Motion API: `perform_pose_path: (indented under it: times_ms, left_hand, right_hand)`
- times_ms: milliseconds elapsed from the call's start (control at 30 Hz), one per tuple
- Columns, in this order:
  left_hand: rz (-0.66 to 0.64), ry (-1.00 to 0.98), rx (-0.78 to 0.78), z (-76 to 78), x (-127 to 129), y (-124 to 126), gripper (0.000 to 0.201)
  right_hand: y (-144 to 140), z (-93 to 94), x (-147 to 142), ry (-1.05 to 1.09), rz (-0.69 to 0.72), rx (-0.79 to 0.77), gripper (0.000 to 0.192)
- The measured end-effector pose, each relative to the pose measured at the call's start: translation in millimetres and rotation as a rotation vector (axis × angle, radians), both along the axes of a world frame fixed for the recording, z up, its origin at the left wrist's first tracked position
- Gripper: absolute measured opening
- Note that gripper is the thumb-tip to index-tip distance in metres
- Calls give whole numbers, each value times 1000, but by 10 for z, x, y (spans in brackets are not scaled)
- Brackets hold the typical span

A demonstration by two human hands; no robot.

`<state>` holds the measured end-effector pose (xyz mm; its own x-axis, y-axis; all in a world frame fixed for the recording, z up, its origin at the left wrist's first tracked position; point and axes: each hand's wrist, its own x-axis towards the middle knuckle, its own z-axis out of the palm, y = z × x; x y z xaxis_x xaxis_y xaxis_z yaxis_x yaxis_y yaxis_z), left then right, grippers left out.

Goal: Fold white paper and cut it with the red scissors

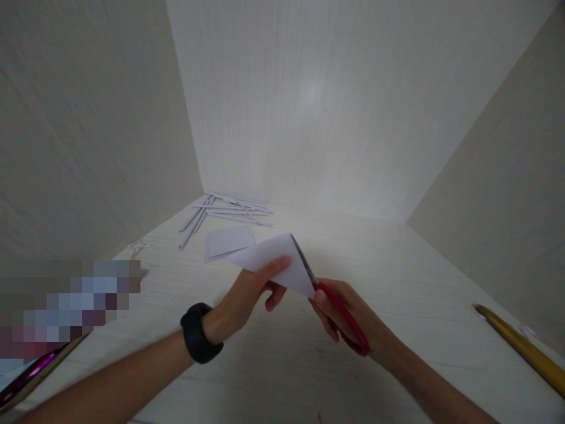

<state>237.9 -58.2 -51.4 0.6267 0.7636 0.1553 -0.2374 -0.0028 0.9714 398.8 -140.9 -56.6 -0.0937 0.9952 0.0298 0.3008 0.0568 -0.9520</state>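
My left hand (258, 288) grips a white sheet of paper (269, 254), thumb on top and fingers underneath. In my right hand (339, 303) is a pair of scissors (342, 309) with red handles. Their metal blades lie along the right edge of the paper and point up and away from me; they look nearly closed. Just behind the held sheet, a small stack of white paper pieces (229, 240) lies flat on the table. Farther back is a loose pile of thin rolled white paper sticks (233, 207).
The pale table (397, 282) is bounded by a left wall (101, 129), a back wall (304, 118) and a right wall (498, 176). A yellow, long object (521, 347) lies at the right. Something pixelated (66, 318) covers the left edge, beside a shiny purple item (39, 371).
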Motion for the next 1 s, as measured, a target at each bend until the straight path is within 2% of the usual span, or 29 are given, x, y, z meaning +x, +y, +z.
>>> perform_pose_path:
  times_ms: [167,467,833,1000]
  left_hand:
    - [152,-77,7,92,-43,41,32]
    - [180,19,109,125,-37,62,29]
    - [193,0,132,117,-30,60,29]
    - [180,22,163,129,-28,37,30]
  right_hand:
    - [-10,-25,30,25,-2,-4,57]
    - [-5,71,-9,12,-30,-48,65]
    - [-2,10,10,52,-21,-42,60]
    - [9,16,12,40,-22,-53,66]
